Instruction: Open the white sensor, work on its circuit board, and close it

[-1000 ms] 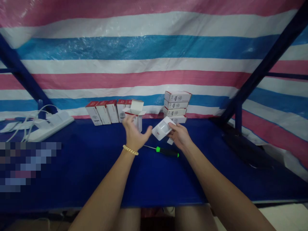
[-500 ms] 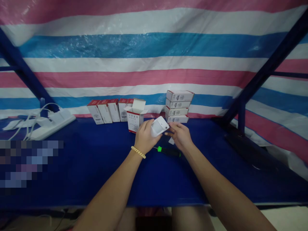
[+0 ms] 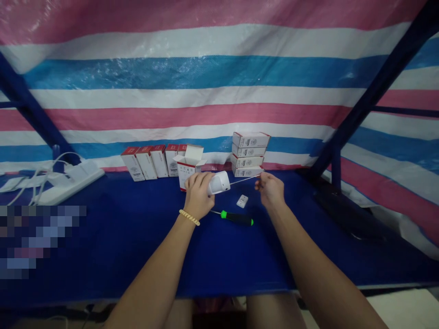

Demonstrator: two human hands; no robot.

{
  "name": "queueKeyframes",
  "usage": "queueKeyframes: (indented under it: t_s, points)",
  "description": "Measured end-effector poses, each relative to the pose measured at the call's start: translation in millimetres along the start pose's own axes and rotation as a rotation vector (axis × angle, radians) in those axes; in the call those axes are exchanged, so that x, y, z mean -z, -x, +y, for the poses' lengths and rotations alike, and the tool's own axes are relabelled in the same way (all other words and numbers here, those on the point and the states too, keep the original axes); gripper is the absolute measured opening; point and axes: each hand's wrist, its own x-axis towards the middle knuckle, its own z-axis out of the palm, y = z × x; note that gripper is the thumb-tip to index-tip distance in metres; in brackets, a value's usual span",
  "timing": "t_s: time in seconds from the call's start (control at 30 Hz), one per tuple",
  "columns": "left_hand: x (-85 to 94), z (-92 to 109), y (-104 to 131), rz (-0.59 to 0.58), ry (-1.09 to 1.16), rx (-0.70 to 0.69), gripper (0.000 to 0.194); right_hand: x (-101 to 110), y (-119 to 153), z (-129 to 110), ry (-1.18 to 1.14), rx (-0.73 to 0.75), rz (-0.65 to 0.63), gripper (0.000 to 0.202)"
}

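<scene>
My left hand (image 3: 200, 194), with a beaded bracelet at the wrist, is wrapped round a white rounded device (image 3: 219, 183). From the device's right end a thin cord or wire (image 3: 245, 179) stretches to my right hand (image 3: 270, 189), whose fingers pinch its far end. A small white piece (image 3: 242, 201) lies on the blue table between and below the hands. Nearer to me rests a screwdriver (image 3: 238, 219) with a black and green handle, its tip pointing left. Just behind my left hand stands an open white and red box (image 3: 186, 170), partly covered by the fingers.
Several red-topped white boxes (image 3: 145, 163) line the back left. Behind my right hand, boxes (image 3: 250, 151) are stacked. A white power strip (image 3: 70, 183) with cables sits far left. A dark flat object (image 3: 348, 214) lies at the right. Blue frame posts slant at both sides.
My right hand has moved right, away from the device, and the thin cord now shows stretched between them. The device has turned in my left hand. More of the small white piece is visible.
</scene>
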Motion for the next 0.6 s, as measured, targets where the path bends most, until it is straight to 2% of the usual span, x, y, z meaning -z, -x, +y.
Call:
queueKeyframes:
  t_s: [0.13, 0.23, 0.43, 0.6]
  points:
    - [3.9, -7.9, -0.5, 0.049, -0.054, 0.009, 0.061, 24.4, -23.7, -14.4, -0.073, 0.002, 0.171, 0.016]
    - [6.9, -13.9, -1.7, 0.087, -0.106, 0.034, 0.062, 37.5, -34.7, -21.0, -0.113, 0.015, 0.231, 0.021]
    - [9.8, -24.4, -1.9, 0.16, -0.118, 0.045, 0.061, 36.4, -32.3, -19.6, -0.151, 0.067, 0.183, 0.022]
    - [14.3, -35.0, -2.5, 0.193, -0.023, -0.105, 0.057, 37.3, -31.3, -18.2, -0.129, 0.083, 0.183, 0.017]
